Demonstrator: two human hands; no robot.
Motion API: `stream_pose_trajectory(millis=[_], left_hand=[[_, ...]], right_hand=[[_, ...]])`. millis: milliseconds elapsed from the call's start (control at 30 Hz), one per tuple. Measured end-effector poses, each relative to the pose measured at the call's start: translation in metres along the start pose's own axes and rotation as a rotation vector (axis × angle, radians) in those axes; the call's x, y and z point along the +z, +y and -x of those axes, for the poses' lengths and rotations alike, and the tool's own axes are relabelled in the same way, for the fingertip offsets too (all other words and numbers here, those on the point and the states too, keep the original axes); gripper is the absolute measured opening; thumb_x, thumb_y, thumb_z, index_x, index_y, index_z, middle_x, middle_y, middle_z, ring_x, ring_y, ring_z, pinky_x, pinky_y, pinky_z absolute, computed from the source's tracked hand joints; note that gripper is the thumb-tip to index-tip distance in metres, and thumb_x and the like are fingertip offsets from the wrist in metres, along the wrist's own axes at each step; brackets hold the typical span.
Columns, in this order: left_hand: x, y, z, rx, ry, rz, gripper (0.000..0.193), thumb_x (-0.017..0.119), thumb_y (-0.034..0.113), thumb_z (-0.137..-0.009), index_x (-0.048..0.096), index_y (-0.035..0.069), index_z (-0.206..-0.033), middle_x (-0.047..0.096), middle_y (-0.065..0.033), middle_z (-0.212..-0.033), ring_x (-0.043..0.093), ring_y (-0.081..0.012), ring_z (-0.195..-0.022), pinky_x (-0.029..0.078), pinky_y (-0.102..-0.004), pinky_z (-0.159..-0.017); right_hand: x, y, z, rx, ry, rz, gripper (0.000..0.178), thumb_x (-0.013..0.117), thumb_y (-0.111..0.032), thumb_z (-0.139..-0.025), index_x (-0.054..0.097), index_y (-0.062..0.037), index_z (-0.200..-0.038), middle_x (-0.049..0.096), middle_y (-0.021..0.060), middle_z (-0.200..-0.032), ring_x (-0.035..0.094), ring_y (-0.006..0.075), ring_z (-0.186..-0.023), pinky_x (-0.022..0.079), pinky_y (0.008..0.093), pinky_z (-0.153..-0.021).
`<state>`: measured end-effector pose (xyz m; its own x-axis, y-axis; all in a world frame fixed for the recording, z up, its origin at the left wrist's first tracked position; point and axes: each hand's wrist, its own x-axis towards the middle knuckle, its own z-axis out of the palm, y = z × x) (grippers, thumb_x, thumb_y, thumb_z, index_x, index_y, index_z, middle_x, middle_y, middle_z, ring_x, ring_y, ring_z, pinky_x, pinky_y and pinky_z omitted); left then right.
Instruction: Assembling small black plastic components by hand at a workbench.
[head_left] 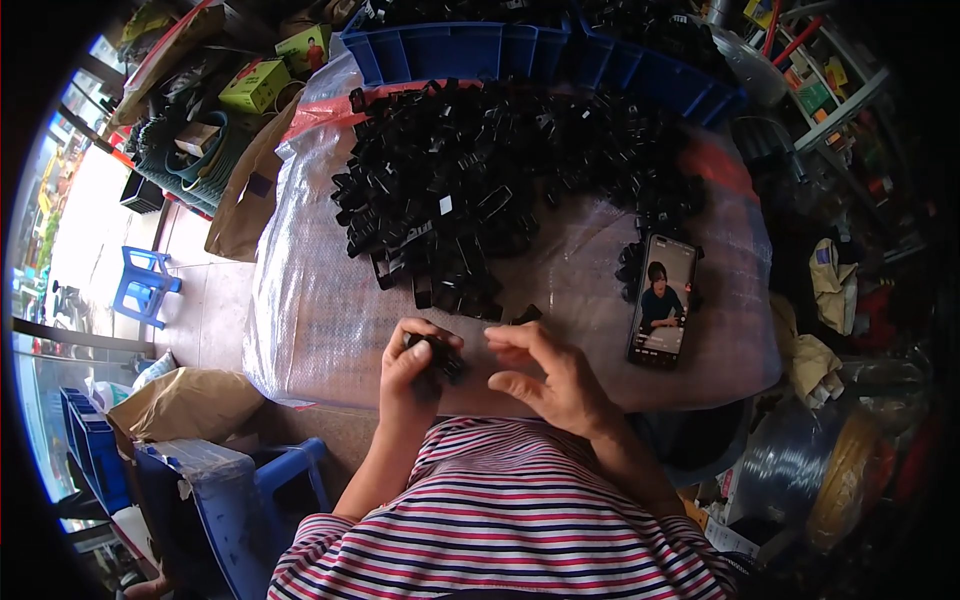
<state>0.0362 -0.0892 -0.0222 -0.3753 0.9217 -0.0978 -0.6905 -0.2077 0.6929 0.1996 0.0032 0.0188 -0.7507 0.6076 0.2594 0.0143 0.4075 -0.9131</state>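
Close in front of my striped shirt, my left hand (408, 368) is closed round a small black plastic part (440, 360), whose exact kind I cannot make out. Just to its right, my right hand (548, 378) holds nothing, thumb and fingers apart, fingertips pointing toward the left hand. Beyond both hands lies a big heap of black plastic parts (450, 190), many of them bracket-like frames. One loose black part (527, 315) rests on the sheet just past my right fingertips.
A translucent woven plastic sheet (310, 300) covers the work surface. A phone (662, 300) playing a video leans at the right of the heap. Blue bins (450, 55) of black parts stand at the far edge. Blue stools (148, 285) are at left, wire spools (790, 470) at right.
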Motion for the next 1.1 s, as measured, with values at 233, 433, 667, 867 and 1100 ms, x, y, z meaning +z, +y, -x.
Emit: stream_pose_trajectory(millis=[233,433,667,867,1100], left_hand=[[-0.001,0.023,-0.013,-0.23,-0.066,0.553,0.046,0.056,0.028,-0.082,0.047,0.003,-0.12,0.051,-0.0195,-0.119,0.043,-0.0368,-0.118,0.052,-0.0465,-0.08],[-0.006,0.029,-0.027,-0.299,-0.086,0.569,0.043,0.053,0.028,-0.084,0.049,0.005,-0.121,0.051,-0.0183,-0.12,0.048,-0.0337,-0.113,0.05,-0.047,-0.082],[0.004,0.126,-0.135,-0.088,-0.035,0.223,0.035,0.048,0.03,-0.084,0.055,0.009,-0.111,0.06,-0.0121,-0.107,0.059,-0.0253,-0.096,0.053,-0.0383,-0.071],[0.027,0.209,-0.321,0.325,-0.004,-0.095,0.024,0.054,0.028,-0.082,0.058,0.009,-0.098,0.063,-0.0108,-0.091,0.062,-0.0229,-0.087,0.052,-0.0378,-0.073],[0.056,0.213,-0.48,0.681,0.361,-0.652,0.041,0.057,0.031,-0.076,0.056,0.001,-0.103,0.06,-0.0139,-0.093,0.058,-0.0241,-0.081,0.051,-0.0355,-0.062]], right_hand=[[-0.023,0.021,-0.013,-0.122,-0.022,0.641,0.035,0.061,0.005,-0.069,0.06,-0.0036,-0.103,0.058,0.0086,-0.1,0.052,0.0264,-0.091,0.044,0.0344,-0.08],[-0.026,0.008,-0.022,0.045,0.124,0.195,0.032,0.067,-0.007,-0.077,0.059,-0.0021,-0.107,0.06,0.0087,-0.09,0.059,0.0175,-0.078,0.048,0.0265,-0.066],[-0.082,-0.025,-0.111,-0.174,0.005,0.485,0.03,0.065,-0.006,-0.078,0.059,-0.003,-0.107,0.057,0.0069,-0.088,0.058,0.0151,-0.075,0.049,0.0256,-0.066],[-0.139,0.006,-0.233,-0.086,0.005,0.422,0.027,0.066,-0.008,-0.078,0.06,-0.0015,-0.104,0.062,0.0059,-0.092,0.059,0.0123,-0.076,0.049,0.0249,-0.069],[-0.181,0.061,-0.364,-0.046,0.277,0.269,0.024,0.063,-0.006,-0.079,0.059,0.0004,-0.102,0.06,0.003,-0.078,0.055,0.0071,-0.065,0.046,0.0211,-0.057]])
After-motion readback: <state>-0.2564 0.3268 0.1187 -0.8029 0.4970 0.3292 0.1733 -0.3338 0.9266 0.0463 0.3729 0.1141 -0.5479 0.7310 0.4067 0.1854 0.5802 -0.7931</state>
